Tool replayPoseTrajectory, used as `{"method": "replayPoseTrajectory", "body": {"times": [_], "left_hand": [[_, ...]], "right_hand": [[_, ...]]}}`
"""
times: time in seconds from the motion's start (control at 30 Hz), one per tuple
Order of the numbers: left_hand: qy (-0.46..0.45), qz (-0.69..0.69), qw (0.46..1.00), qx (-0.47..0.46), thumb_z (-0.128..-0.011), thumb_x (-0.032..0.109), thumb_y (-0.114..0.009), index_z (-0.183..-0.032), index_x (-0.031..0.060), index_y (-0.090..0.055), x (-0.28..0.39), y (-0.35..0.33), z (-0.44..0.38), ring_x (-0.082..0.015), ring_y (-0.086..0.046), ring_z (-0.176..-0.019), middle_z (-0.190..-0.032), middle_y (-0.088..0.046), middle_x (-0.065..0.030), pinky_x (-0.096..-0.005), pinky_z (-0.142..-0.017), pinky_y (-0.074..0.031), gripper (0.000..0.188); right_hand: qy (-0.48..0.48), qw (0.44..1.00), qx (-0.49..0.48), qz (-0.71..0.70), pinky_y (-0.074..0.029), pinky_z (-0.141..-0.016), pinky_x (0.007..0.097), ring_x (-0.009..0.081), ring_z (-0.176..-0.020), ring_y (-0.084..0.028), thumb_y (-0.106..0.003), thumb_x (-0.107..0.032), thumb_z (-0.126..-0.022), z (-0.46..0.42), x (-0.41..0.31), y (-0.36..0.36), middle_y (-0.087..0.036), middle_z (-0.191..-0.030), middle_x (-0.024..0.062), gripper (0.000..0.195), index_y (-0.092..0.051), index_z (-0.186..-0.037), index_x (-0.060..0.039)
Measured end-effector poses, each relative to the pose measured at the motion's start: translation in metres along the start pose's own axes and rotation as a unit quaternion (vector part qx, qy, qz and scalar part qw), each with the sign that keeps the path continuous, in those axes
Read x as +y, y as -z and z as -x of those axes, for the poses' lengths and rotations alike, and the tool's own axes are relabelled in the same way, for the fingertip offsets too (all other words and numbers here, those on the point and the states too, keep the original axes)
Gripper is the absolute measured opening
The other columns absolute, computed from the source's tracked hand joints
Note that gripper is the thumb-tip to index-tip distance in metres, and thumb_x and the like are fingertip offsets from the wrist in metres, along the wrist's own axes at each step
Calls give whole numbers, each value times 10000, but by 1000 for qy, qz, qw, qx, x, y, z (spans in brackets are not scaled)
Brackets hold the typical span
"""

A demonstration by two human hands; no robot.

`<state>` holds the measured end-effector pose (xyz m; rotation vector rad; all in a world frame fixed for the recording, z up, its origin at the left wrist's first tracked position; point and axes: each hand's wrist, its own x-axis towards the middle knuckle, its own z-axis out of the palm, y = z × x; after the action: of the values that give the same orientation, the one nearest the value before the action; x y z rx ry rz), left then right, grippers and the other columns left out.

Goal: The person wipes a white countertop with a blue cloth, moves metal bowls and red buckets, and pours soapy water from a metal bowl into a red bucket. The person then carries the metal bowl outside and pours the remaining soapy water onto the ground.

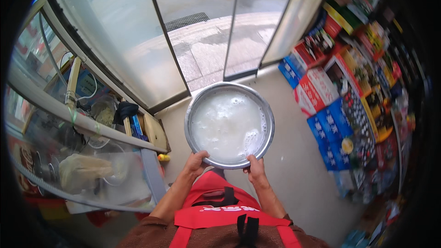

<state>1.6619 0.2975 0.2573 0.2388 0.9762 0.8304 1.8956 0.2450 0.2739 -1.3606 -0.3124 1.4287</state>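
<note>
A round stainless steel basin (188,134) is held out in front of my body, above the floor. Cloudy whitish liquid (220,127) fills much of it, with foam bubbles along the right side and near the lower rim. My left hand (197,162) grips the near rim on the left, its thumb over the edge. On the right part of the same rim, my right hand (255,168) has its thumb on top and its fingers underneath. The undersides of both hands are partly hidden. Below the basin hangs a red apron (220,193) that I wear.
Ahead stand glass doors (137,48) with a gap onto wet paving (203,51). To the left, a glass-sided counter (103,165) holds bowls and a plastic bag. Stacked drink cartons (327,127) and packaged goods line the right. Pale floor (293,165) lies between.
</note>
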Motion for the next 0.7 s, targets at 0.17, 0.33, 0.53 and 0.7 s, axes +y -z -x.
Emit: {"method": "replayPoseTrajectory", "body": {"times": [0.17, 0.33, 0.53, 0.7], "left_hand": [[-27, 55, 995, 82, -770, -13, -623, -1119, -34, -567, 88, -29, -81, -270, -669, -861, -950, -641, -114, -440, -786, -598, 354], [-27, 96, 990, 102, -767, -47, -635, -1267, -1, -533, 172, -58, -196, -294, -660, -939, -1080, -637, -128, -455, -820, -593, 513], [-93, 168, 977, 90, -793, -60, -587, -1322, -13, -472, 265, -66, -308, -331, -631, -1071, -1194, -597, -165, -515, -944, -542, 544], [-142, 198, 962, 123, -799, -52, -587, -1310, -61, -447, 358, -90, -389, -368, -633, -1055, -1174, -582, -203, -517, -932, -552, 530]], "right_hand": [[-40, 998, -23, 47, -355, -359, 282, 157, -528, -540, -548, -92, -836, -122, -54, -64, -581, -783, 62, 245, -548, -1069, -15], [18, 996, -70, 47, -369, -315, 273, 177, -491, -559, -487, -97, -817, -248, -126, -136, -619, -813, 118, 393, -527, -1188, 29], [-24, 982, -164, 93, -380, -333, 287, 187, -479, -539, -516, -91, -825, -419, -185, -218, -593, -782, 121, 369, -492, -1167, 46], [-56, 965, -224, 122, -381, -337, 292, 191, -481, -540, -519, -75, -822, -529, -254, -305, -582, -770, 119, 355, -488, -1150, 57]]}}
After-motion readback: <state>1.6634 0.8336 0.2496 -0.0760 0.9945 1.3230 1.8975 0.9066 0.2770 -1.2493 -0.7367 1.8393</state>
